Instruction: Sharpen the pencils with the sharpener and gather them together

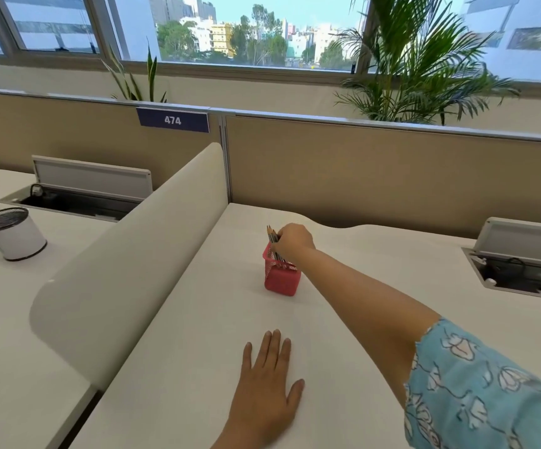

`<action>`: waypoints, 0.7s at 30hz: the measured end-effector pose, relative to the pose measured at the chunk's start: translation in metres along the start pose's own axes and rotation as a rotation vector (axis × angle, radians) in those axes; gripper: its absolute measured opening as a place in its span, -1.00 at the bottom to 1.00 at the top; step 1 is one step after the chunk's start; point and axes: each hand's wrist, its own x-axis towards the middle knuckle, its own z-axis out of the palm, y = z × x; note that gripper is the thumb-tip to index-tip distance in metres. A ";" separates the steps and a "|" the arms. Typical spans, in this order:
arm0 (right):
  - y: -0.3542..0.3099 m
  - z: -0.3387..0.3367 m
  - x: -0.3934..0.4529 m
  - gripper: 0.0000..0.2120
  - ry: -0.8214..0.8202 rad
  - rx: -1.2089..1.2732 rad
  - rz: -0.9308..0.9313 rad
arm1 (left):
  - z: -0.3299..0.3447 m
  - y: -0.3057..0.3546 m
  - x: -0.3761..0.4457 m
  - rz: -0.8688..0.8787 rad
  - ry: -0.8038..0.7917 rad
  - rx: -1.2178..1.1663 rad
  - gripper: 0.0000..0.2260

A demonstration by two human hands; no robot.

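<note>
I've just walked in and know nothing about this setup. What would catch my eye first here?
Probably the small red mesh holder standing mid-desk, bright against the pale desk. The right hand reaches out to it and pinches the bunch of pencils sticking up from it. Nearer the camera, the left hand rests flat on the desk, and a blue sign reading 474 sits on the partition behind.

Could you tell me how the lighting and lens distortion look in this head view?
Head view: soft daylight from the windows, no harsh shadows on the desk; wide-angle bends the partition rail; the pencils in the right hand look small and slightly blurred.
</note>
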 end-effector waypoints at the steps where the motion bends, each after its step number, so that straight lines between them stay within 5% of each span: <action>1: 0.000 0.003 0.002 -0.73 -0.018 -0.049 0.017 | -0.001 0.001 0.001 0.005 -0.011 -0.007 -0.44; 11: -0.007 0.008 0.006 -0.68 -0.109 -0.171 0.087 | -0.007 0.003 -0.002 0.006 -0.082 0.010 -0.41; 21: -0.003 -0.011 0.000 -0.73 -0.010 -0.198 0.060 | -0.007 0.004 -0.003 0.029 -0.017 0.040 -0.44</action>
